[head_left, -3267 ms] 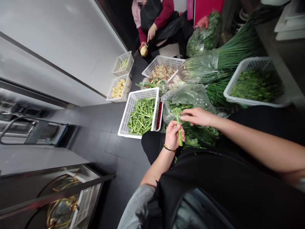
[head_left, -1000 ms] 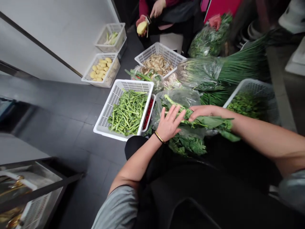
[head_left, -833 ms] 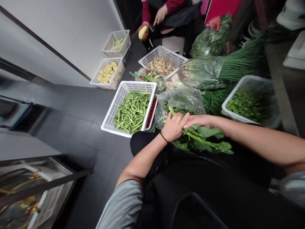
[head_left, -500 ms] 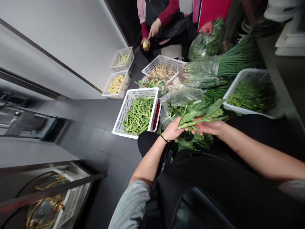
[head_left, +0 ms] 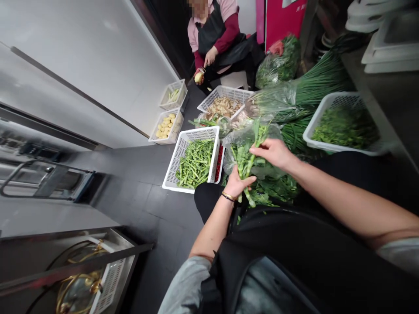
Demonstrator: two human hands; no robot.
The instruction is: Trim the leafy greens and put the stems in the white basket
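My left hand is closed around the lower stalks of a leafy green vegetable bunch, held upright over my lap. My right hand pinches the upper leaves of the same bunch. Behind the bunch lies a clear plastic bag of more greens. Loose green leaves lie under my hands. A white basket of trimmed green stems stands on the floor just left of my hands.
A seated person at the back peels a potato. White baskets hold potatoes, peelings and leaves. Bagged green onions lie at the right. A steel cart stands at lower left, on the dark tiled floor.
Both hands took a leafy bunch from the bag and turned it from lying across to upright. My left hand went from flat and open to gripping the stalks.
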